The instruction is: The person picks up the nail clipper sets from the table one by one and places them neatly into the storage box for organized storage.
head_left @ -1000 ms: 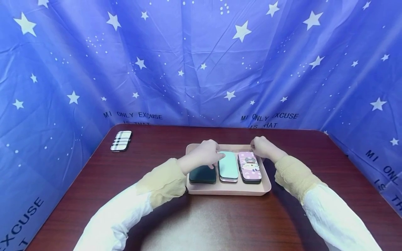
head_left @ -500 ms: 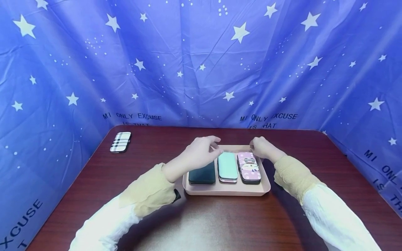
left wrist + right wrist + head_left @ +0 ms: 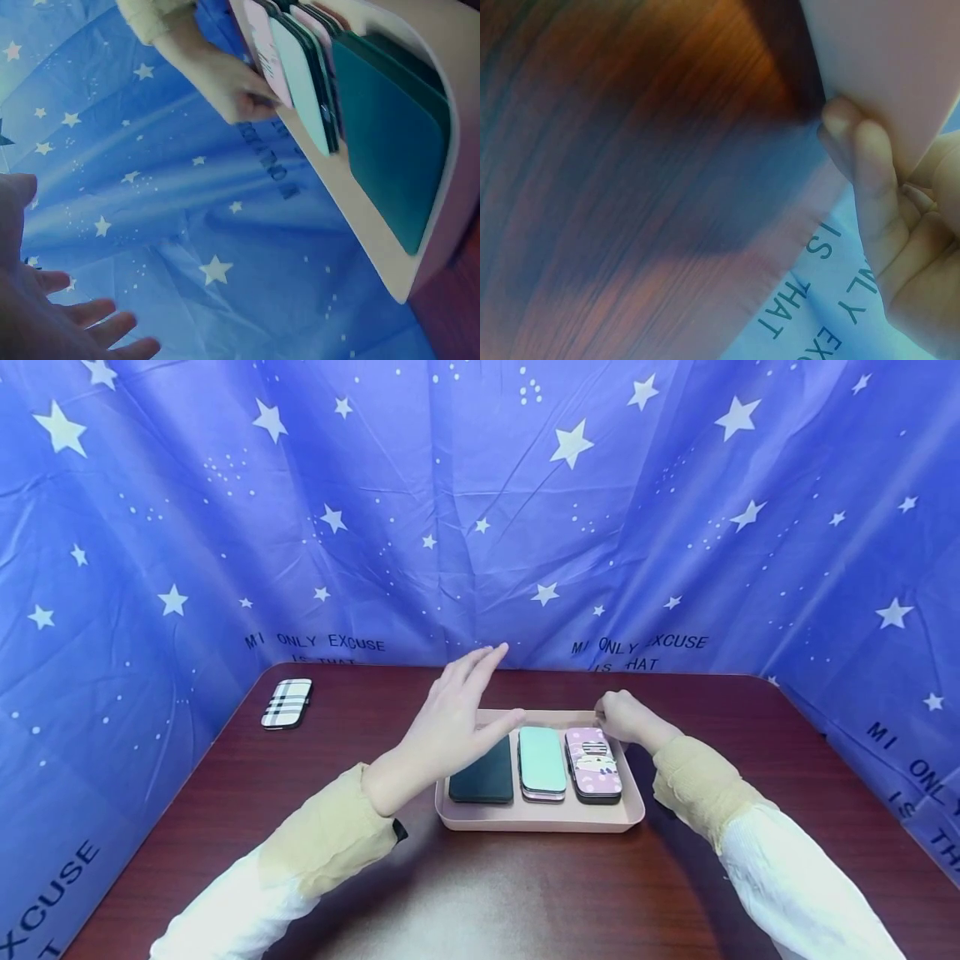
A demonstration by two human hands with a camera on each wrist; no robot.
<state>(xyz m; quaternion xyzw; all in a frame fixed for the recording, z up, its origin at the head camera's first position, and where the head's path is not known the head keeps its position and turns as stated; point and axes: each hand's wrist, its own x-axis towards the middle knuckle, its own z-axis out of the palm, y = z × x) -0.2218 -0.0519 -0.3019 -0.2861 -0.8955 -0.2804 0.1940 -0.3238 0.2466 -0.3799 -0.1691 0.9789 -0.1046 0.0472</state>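
My left hand hovers over the left side of a beige tray, its fingers straight and spread, with nothing in it. My right hand grips the far right corner of that tray; in the right wrist view its fingers curl around the tray's wall. Inside the tray lie flat cases in stacks: dark green ones at left, partly hidden by my left hand in the head view, a mint green case over a pinkish one in the middle, and a pink cartoon-print case at right.
A white and black plaid case with a small clasp lies at the far left of the dark red wooden table. Behind the table hangs a blue curtain with white stars, which also covers both sides.
My left hand has drawn back from the mint case, moving left and up, and its fingers have straightened. My right hand has stayed at the tray's corner.
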